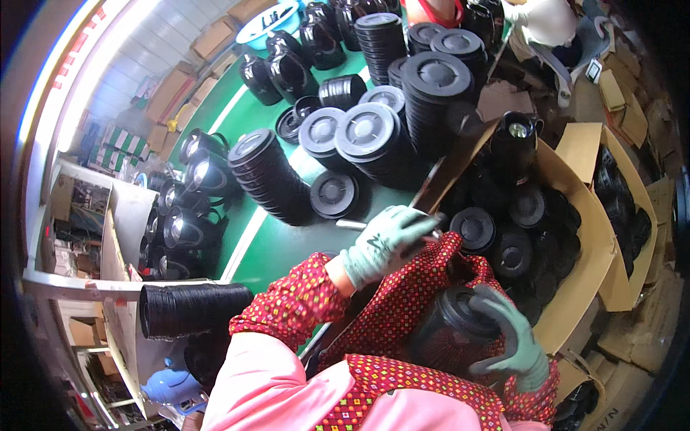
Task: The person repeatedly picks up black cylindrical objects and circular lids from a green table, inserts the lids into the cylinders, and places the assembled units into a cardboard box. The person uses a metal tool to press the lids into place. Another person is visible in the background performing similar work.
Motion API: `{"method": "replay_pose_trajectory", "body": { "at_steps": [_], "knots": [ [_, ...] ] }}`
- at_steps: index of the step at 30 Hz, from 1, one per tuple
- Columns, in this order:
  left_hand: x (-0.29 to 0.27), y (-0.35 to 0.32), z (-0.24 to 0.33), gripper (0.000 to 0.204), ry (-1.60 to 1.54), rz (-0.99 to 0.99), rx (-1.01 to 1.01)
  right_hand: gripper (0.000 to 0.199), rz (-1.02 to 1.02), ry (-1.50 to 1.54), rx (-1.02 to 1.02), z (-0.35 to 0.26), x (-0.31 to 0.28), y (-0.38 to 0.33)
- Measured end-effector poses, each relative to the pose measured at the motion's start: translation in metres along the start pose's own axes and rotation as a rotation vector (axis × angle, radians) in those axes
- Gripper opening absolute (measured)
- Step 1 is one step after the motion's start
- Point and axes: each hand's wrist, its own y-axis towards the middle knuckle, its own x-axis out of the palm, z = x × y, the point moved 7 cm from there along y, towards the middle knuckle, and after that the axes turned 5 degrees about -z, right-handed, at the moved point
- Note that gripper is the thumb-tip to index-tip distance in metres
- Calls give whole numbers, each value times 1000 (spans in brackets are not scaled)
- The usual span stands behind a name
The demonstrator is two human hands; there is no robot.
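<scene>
My left hand (pixel 384 243), in a pale green glove, is closed near the table edge. Something small and dark shows at its fingertips, too blurred to name. A thin pale stick (pixel 351 225) lies just beside its wrist side; whether it is in the hand cannot be told. Over my lap, my right hand (pixel 516 337), in a matching glove, curves around a black round ribbed part (pixel 466 313). That part's lower portion is dark and blurred against my red patterned apron (pixel 402 302).
Stacks of black round bases (pixel 370 133) stand on the green table (pixel 287 248). Glossy black jug bodies (pixel 291 72) are behind, more stand at left. On my right, an open cardboard box (pixel 586 248) holds many black parts. A blue basin (pixel 269 25) sits at the far end.
</scene>
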Motion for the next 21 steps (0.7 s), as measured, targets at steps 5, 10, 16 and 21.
{"method": "replay_pose_trajectory", "body": {
  "at_steps": [5, 10, 16, 21],
  "knots": [
    [55, -63, -94, 54, 294, -5, -258, 90, 58, -482, -64, -2, 12, -2],
    [37, -54, -92, 80, 302, 78, -305, 82, 431, 45, -37, -1, -18, -19],
    [-42, -88, 17, 85, -677, 61, -36, 67, 558, 629, -119, 15, -27, 15],
    [-112, -142, 59, 39, -617, 237, -115, 59, 226, 1247, -56, 5, 53, 108]
  ]
}}
